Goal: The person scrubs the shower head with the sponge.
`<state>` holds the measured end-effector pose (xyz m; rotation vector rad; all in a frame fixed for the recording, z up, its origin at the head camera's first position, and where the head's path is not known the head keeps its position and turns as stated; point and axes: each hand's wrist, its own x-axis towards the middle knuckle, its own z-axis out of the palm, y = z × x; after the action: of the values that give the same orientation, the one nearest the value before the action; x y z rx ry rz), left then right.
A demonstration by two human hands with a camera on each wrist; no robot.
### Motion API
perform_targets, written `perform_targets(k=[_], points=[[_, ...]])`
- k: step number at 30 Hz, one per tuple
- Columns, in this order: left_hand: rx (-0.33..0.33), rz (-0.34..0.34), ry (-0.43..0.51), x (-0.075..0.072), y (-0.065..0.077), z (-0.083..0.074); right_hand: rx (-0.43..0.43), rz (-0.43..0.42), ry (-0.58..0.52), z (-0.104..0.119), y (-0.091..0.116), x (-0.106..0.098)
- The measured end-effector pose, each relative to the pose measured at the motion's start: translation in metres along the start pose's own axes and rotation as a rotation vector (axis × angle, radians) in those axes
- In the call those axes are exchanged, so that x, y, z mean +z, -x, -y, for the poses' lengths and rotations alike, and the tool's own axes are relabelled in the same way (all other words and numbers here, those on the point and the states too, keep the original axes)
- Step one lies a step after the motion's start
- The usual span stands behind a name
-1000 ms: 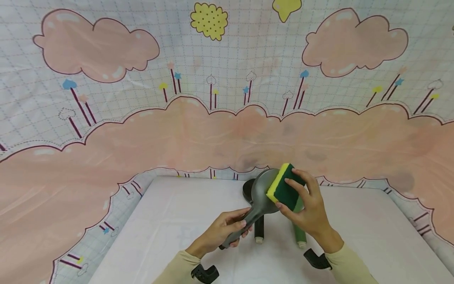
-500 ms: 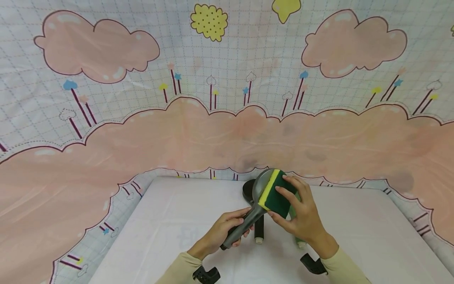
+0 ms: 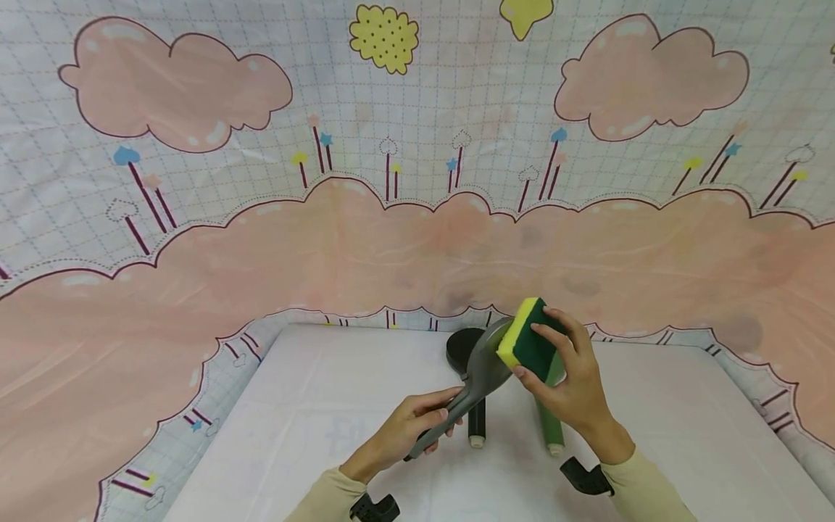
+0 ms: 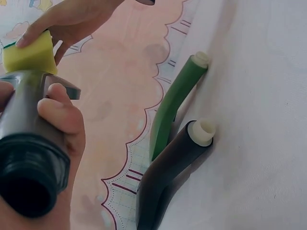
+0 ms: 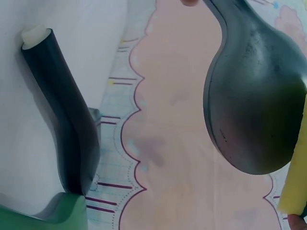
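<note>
My left hand (image 3: 406, 429) grips the handle of a grey handheld shower head (image 3: 484, 373), held tilted above the table with its head end up and to the right. A yellow and dark green scouring sponge (image 3: 536, 349) is pinched between the thumb and fingers of my right hand (image 3: 579, 395). Its yellow side lies at the right side of the shower head. In the left wrist view the open threaded end of the grey handle (image 4: 31, 167) faces the camera. The smooth rounded back of the head (image 5: 254, 100) shows in the right wrist view, beside the sponge's yellow edge (image 5: 293, 179).
A black shower head (image 3: 478, 424) and a green one (image 3: 550, 429) lie on the white tabletop (image 3: 313, 406) beyond my hands, their pale handle ends toward me. Behind the table hangs a patterned pink and white cloth (image 3: 417, 254).
The sponge moved left and down over the grey shower head, then back right and up. The shower head has turned more edge-on to the head view. Both other shower heads stayed put.
</note>
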<state>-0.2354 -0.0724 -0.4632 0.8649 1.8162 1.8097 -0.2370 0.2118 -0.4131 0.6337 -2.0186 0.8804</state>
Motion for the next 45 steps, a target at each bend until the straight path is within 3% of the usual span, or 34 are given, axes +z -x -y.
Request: perform_targets(k=[5,19,32,39,45], points=[[-0.013,-0.025,-0.027,0.002,0.0,-0.001,0.024,-0.003,-0.016,0.0,0.001,0.0],[0.024,-0.132,-0.035,0.004,-0.005,0.001,-0.177,-0.067,0.019,0.017,-0.001,0.006],[0.069,-0.122,0.069,0.002,-0.006,0.001,-0.289,-0.126,-0.023,0.016,-0.006,0.006],[0.078,-0.127,0.087,0.002,-0.004,0.001,-0.29,-0.137,-0.024,0.013,-0.011,0.003],[0.03,-0.159,0.077,0.002,-0.004,0.0,-0.256,-0.134,-0.037,0.013,-0.006,0.003]])
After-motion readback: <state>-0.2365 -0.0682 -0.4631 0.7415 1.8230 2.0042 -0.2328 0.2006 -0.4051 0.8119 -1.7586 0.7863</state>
